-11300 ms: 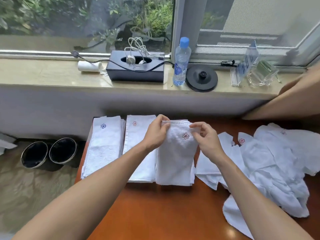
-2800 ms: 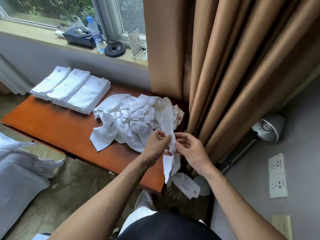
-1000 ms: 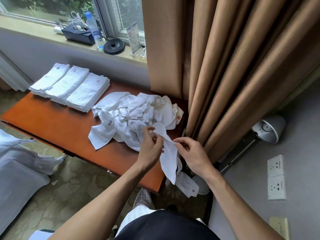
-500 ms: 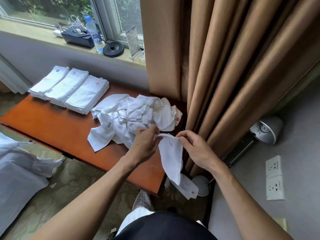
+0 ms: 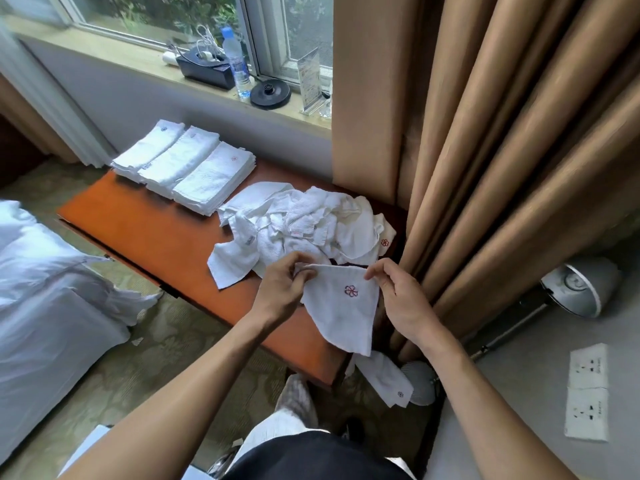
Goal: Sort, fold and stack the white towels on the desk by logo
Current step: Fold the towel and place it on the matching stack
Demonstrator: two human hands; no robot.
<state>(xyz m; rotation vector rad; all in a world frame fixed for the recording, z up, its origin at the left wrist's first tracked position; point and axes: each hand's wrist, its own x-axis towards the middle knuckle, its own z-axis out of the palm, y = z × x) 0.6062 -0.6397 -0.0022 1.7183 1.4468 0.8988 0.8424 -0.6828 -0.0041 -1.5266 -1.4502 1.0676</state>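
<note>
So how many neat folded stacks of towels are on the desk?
3, side by side at the desk's far end: outermost stack, middle stack, and inner stack next to the loose pile.

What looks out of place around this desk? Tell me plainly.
One white towel lies below the near end of the desk, by the curtain, apart from the loose pile on top; it seems to have slipped off.
</note>
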